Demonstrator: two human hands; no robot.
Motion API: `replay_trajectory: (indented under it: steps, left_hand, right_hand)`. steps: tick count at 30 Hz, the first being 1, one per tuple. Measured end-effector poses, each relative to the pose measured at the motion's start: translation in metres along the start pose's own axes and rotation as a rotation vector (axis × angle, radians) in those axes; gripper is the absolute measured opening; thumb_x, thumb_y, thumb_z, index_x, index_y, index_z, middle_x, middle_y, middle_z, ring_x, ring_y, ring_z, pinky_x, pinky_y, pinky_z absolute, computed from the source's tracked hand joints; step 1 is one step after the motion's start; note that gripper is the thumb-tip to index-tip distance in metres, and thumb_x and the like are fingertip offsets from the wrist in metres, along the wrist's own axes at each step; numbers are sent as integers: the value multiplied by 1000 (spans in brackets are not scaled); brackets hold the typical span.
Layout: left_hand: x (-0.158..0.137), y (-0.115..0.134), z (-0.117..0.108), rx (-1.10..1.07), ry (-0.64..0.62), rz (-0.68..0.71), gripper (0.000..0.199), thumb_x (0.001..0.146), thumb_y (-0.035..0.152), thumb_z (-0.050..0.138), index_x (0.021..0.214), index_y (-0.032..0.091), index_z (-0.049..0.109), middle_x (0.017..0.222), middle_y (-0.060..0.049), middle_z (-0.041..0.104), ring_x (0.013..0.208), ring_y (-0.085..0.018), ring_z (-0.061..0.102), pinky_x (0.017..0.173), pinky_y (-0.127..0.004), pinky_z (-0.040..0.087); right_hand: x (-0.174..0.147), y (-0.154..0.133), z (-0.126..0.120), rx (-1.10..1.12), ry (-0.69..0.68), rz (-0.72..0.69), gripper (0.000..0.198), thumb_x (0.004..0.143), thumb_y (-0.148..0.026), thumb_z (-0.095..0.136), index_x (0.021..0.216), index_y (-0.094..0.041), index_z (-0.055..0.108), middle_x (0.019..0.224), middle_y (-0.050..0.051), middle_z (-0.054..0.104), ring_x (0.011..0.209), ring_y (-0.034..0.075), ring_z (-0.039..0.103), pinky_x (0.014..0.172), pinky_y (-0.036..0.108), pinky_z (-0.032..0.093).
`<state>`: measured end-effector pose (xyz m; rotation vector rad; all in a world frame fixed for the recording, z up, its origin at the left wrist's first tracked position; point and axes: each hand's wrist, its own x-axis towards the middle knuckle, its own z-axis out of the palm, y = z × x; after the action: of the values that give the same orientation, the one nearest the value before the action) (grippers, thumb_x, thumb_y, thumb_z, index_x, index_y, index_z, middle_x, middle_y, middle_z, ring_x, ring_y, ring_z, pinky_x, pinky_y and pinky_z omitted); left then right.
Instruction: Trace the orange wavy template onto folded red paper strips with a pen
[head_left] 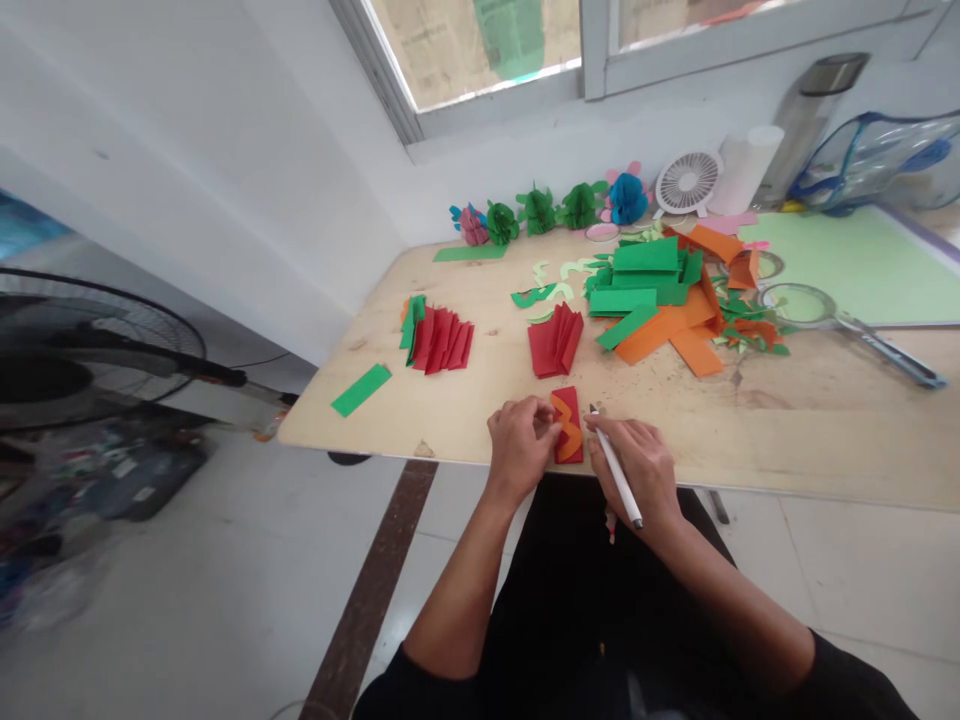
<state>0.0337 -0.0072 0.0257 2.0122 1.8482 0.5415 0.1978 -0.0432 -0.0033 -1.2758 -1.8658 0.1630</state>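
Note:
A small folded red paper (572,402) lies at the near edge of the wooden table (787,420), with an orange curved template (566,428) on top of it. My left hand (519,443) presses the orange template down on the red paper with its fingertips. My right hand (636,465) grips a white pen (616,470), whose tip touches the right side of the red paper.
Stacks of folded red paper (555,340) (442,340), green strips (361,389), and a heap of green and orange paper (660,300) cover the table. Paper flowers (540,212), a mini fan (688,183), a magnifier (802,303) and a green mat (855,265) sit behind. A floor fan (90,350) stands left.

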Motion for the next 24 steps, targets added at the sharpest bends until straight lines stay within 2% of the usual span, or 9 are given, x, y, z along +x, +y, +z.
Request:
replay_trajectory:
  steps: [2,3,8,14,20,24]
  left_hand:
    - [10,-3,-6,15,-17,24,28,87,18,58,114,21,58,99,-3,67,103,-22,59,96,-40,43]
    - [16,-5,-9,25,-48,52,31,85,17,59,116,22,58,100,-3,67,103,-22,59,95,-39,43]
    - [45,-8,-24,92,-236,200,22,77,11,60,93,25,66,93,-1,67,97,-22,60,90,-36,45]
    - [55,-12,-29,103,-309,244,10,72,12,59,73,22,60,83,-2,65,91,-23,60,84,-36,47]
    - [40,-5,-51,-49,-315,264,9,78,15,54,77,22,60,83,2,69,81,-16,64,77,-28,49]
    - [35,11,-60,-136,-297,312,9,78,13,54,77,20,60,81,3,69,79,-13,64,75,-24,48]
  right_hand:
    - [0,0,0,-10,-1,-3,20,91,-20,51,108,-22,62,90,4,74,83,21,66,82,34,44]
    - [0,1,0,-14,-1,-4,20,91,-20,51,108,-22,62,90,4,74,83,21,66,81,34,44]
    - [0,1,0,-15,-7,-8,22,91,-22,51,109,-22,63,87,4,73,82,20,66,81,35,44]
    - [1,-2,-2,4,-19,19,23,90,-20,51,109,-23,64,87,4,73,82,21,67,81,37,46]
    - [5,-3,-4,178,-26,193,21,90,-30,53,109,-25,62,99,5,74,95,23,68,87,40,49]
    - [6,-3,-7,301,-30,355,23,87,-36,57,107,-26,63,90,3,75,84,21,69,76,35,53]
